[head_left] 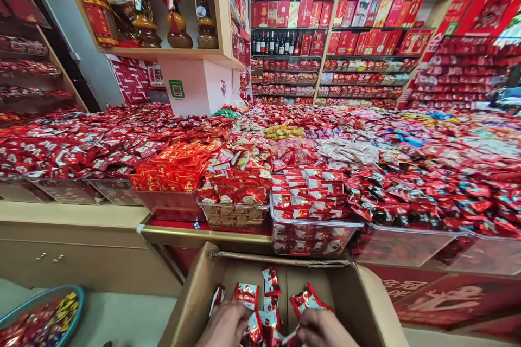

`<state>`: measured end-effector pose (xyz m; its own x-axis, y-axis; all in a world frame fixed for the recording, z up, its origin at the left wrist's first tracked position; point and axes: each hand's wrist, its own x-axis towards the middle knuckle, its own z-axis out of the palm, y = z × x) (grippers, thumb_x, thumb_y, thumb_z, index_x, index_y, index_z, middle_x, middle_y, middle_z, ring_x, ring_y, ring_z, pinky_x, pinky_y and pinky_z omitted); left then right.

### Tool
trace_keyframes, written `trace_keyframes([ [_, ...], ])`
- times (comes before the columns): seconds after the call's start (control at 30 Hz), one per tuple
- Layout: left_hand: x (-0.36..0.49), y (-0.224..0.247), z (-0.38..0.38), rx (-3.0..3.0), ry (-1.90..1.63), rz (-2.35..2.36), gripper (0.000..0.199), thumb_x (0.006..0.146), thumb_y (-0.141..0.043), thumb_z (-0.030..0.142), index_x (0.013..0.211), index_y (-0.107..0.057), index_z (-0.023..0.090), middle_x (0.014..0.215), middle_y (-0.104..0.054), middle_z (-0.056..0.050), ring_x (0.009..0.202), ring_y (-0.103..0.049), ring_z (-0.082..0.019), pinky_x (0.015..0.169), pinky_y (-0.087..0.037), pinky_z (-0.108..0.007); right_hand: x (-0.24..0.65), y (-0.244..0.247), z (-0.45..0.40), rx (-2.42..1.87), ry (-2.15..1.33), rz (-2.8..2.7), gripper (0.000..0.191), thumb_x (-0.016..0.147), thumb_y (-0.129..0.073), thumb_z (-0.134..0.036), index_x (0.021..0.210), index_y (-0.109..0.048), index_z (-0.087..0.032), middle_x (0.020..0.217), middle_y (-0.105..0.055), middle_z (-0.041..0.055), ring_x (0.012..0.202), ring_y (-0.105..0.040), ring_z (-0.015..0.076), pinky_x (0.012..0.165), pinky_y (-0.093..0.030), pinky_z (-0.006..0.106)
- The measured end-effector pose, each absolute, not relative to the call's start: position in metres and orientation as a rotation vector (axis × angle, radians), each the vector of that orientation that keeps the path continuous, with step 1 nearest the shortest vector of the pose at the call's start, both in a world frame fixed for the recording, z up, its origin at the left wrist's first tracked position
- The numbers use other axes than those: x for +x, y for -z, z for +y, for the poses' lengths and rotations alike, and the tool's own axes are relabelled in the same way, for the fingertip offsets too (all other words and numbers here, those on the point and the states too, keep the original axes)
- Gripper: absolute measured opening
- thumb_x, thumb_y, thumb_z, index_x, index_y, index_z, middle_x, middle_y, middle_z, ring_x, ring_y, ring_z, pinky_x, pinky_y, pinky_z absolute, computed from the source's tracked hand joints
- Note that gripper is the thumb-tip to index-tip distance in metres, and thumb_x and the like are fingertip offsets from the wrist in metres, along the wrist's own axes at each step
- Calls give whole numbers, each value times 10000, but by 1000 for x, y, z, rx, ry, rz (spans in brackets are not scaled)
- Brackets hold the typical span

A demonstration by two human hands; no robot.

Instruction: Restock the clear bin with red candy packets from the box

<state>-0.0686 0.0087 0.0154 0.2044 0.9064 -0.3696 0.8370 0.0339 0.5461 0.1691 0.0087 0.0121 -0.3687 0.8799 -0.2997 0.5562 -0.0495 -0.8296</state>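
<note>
Low in the head view, both my hands reach into an open cardboard box (374,303) that holds several small red-and-white wrapped packets. My left hand (226,325) is closed, its fingers curled against a shiny red packet (254,327); the fingertips are partly hidden. At the right, my right hand (323,328) pinches a packet (291,339) near the bottom of the picture. Just above that hand lies another red-and-white packet (307,299). Farther up in the box are a loose packet (271,281) and one beside my left hand (246,294).
Clear plastic bins of red-and-white packets (313,211), gold-and-red packets (234,211) and orange-red packets (171,171) line the counter beyond the box. A blue-rimmed tub (79,309) stands on the floor at left. Shelves of bottles (277,43) and boxes rise behind.
</note>
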Motion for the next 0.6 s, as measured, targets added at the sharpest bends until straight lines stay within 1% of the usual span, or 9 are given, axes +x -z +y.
trace_keyframes([
  [0.07, -57, -35, 9, 1574, -444, 1459, 288, 746, -451, 334, 977, -562, 203, 1003, -618, -53, 936, -537, -187, 805, -397, -295, 175, -25, 12, -1431, -1375, -1714, 263, 738, -513, -359, 564, -505, -163, 508, -465, -38, 521, -435, 105, 490, -309, 231],
  [0.13, -40, -57, 12, 1295, -631, 1204, 399, 760, -440, 402, 1094, -471, 187, 1038, -600, -74, 878, -565, -174, 690, -442, -268, 177, -45, 15, -1329, -1436, -1483, 284, 725, -516, -407, 589, -477, -161, 490, -413, -56, 475, -359, 81, 457, -269, 219],
  [0.17, -32, -67, 15, 1197, -694, 1103, 450, 744, -475, 411, 1128, -435, 181, 1053, -592, -86, 852, -573, -171, 648, -447, -258, 176, -55, 17, -1293, -1483, -1402, 283, 709, -535, -417, 608, -481, -158, 495, -415, -58, 469, -342, 75, 451, -263, 214],
  [0.23, -16, -85, 19, 1089, -788, 998, 469, 694, -568, 384, 1093, -471, 156, 975, -626, -87, 812, -581, -160, 666, -443, -253, 173, -74, 19, -1236, -1533, -1312, 274, 695, -561, -412, 637, -501, -152, 509, -434, -55, 468, -335, 68, 449, -260, 205],
  [0.3, -5, -97, 22, 1045, -859, 1002, 375, 648, -632, 345, 950, -569, 132, 838, -659, -64, 757, -583, -148, 698, -436, -257, 168, -87, 20, -1202, -1533, -1257, 265, 699, -565, -400, 629, -512, -150, 512, -443, -52, 467, -338, 66, 448, -259, 200],
  [0.37, 1, -103, 24, 991, -914, 1044, 275, 633, -649, 325, 815, -618, 121, 731, -661, -41, 690, -576, -133, 676, -437, -253, 164, -93, 20, -1182, -1523, -1190, 262, 695, -575, -388, 604, -510, -151, 508, -444, -52, 465, -340, 64, 450, -261, 198],
  [0.4, 2, -104, 24, 957, -934, 1059, 246, 634, -649, 318, 781, -626, 121, 700, -658, -32, 662, -570, -126, 655, -438, -248, 162, -94, 20, -1174, -1523, -1151, 262, 689, -584, -383, 590, -506, -152, 503, -441, -53, 461, -340, 64, 451, -261, 198],
  [0.53, 2, -110, 24, 842, -980, 1035, 210, 671, -618, 312, 752, -633, 120, 640, -648, -22, 595, -554, -107, 595, -441, -235, 156, -89, 19, -1124, -1539, -988, 240, 676, -606, -356, 585, -502, -159, 500, -450, -55, 458, -354, 66, 456, -276, 199],
  [0.6, 2, -113, 22, 806, -990, 973, 233, 714, -570, 330, 820, -617, 129, 700, -655, -34, 628, -565, -114, 595, -450, -239, 153, -87, 18, -1107, -1500, -914, 208, 676, -612, -340, 615, -520, -163, 530, -479, -49, 482, -379, 71, 476, -302, 200],
])
